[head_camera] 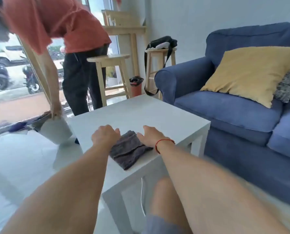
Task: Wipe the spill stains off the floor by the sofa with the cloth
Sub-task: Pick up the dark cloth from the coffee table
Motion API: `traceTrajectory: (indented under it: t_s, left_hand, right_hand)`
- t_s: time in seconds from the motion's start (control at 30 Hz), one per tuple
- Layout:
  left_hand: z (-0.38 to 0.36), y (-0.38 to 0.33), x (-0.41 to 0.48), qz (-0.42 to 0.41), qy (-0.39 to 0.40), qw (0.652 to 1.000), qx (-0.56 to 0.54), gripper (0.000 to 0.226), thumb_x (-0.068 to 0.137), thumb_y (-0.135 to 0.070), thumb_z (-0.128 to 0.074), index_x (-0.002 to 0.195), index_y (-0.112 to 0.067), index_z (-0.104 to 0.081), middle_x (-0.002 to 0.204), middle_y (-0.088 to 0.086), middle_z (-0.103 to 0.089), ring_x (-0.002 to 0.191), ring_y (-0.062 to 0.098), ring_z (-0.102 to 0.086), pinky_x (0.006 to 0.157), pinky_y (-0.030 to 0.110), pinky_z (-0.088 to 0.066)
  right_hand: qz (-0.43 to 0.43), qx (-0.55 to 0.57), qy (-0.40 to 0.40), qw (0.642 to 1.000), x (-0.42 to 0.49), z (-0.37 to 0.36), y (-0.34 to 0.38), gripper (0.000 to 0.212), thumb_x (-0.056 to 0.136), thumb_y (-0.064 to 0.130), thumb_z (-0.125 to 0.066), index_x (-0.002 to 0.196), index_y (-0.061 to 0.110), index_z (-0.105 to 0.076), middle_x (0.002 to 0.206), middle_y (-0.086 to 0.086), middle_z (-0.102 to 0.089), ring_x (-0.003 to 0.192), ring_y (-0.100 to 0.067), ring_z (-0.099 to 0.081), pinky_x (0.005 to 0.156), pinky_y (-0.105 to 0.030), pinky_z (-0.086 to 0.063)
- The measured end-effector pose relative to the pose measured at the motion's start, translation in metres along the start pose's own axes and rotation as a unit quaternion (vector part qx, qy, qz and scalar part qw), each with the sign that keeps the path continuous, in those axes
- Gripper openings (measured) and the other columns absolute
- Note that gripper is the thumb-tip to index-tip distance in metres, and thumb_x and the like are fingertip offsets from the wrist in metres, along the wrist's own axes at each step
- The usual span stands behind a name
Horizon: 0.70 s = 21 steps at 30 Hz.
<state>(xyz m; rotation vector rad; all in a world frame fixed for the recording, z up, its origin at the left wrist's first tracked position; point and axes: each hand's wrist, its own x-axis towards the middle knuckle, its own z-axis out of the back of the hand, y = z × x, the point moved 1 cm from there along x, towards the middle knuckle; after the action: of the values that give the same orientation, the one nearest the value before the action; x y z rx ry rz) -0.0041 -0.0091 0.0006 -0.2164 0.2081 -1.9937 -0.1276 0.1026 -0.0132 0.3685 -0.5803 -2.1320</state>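
The folded grey cloth (129,149) lies on the white desk (166,119) beside the blue sofa (225,105), the left hand (105,136) seemingly curled onto its left edge, the right hand (151,136) open, touching its right.

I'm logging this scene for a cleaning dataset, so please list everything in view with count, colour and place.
cloth: 1, dark grey, folded on table's near corner
table: 1, white, centre
sofa: 1, blue, right
cushions: 2, one yellow, one patterned, on sofa
stools: 2, pale wood, behind table
bag: 1, black, on right stool
second person: 1, orange shirt, bending at left
left hand: 1, at cloth's left edge
right hand: 1, red wrist string, at cloth's right edge
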Motion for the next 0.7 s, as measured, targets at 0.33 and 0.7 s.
traceTrajectory:
  t_s: [0.33,0.7]
  left_hand:
    - [-0.036,0.007,0.001,0.03,0.163,0.986,-0.014,0.053,0.09,-0.049,-0.048,0.122,-0.008,-0.057,0.12,0.017,-0.064,0.108,0.036,-0.064,0.092,0.04,-0.053]
    - [-0.07,-0.13,-0.028,-0.08,0.105,0.932,-0.338,0.04,0.099,-0.025,-0.038,0.116,0.007,-0.055,0.118,0.024,-0.061,0.101,0.036,-0.057,0.077,0.034,-0.04]
  right_hand:
    - [-0.085,0.056,0.077,0.992,0.007,-0.02,0.001,0.053,0.085,0.033,-0.061,0.129,0.006,-0.048,0.132,-0.012,-0.056,0.118,-0.031,-0.054,0.096,-0.035,-0.044]
    - [-0.164,0.344,-0.135,0.914,-0.027,0.039,-0.101,0.038,0.074,0.008,-0.072,0.111,0.005,-0.063,0.112,-0.014,-0.068,0.105,-0.03,-0.063,0.097,-0.042,-0.051]
